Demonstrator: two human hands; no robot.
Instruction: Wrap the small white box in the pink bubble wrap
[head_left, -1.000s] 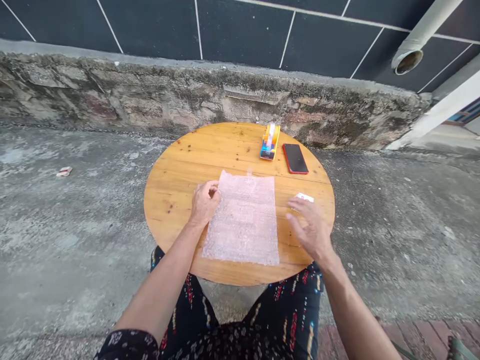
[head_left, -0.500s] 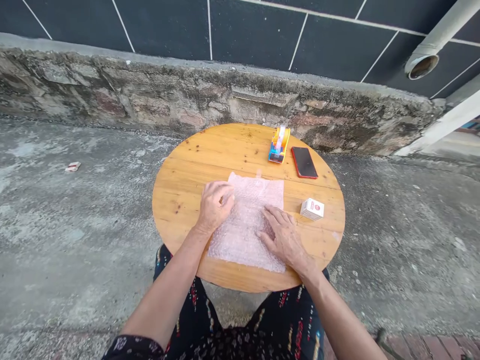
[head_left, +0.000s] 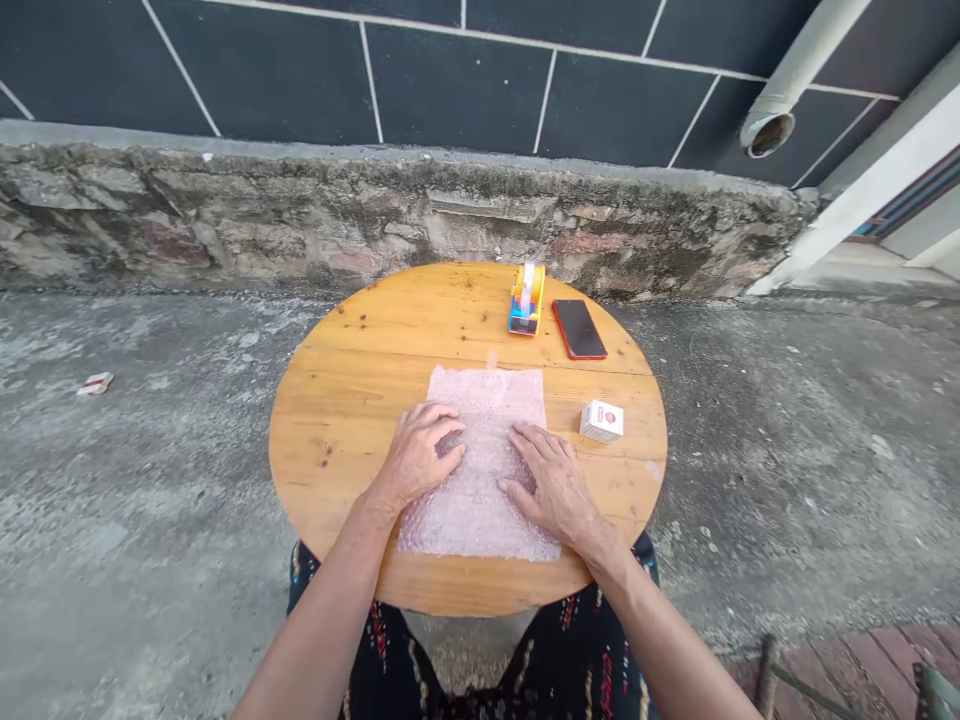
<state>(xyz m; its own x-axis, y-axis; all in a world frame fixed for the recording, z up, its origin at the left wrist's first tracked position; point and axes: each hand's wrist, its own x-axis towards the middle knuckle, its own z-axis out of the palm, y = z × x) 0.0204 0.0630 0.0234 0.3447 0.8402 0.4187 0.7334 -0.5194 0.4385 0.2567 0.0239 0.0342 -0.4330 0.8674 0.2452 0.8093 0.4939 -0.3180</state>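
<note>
A sheet of pinkish bubble wrap lies flat on the round wooden table. My left hand rests on the sheet's left side with fingers spread, palm down. On the right side of the sheet my right hand also lies flat, fingers stretched out. Neither hand holds anything. A small white box with a red mark stands on the table just right of the sheet, a little beyond my right hand.
At the table's far edge sit a yellow and blue tape dispenser and a dark phone with a red rim. Rough concrete floor surrounds the table, a stone ledge runs behind it, and a grey pipe hangs at upper right.
My right hand came from beside the white box onto the bubble wrap and lies flat. My left hand opened from a loose curl and spread on the sheet.
</note>
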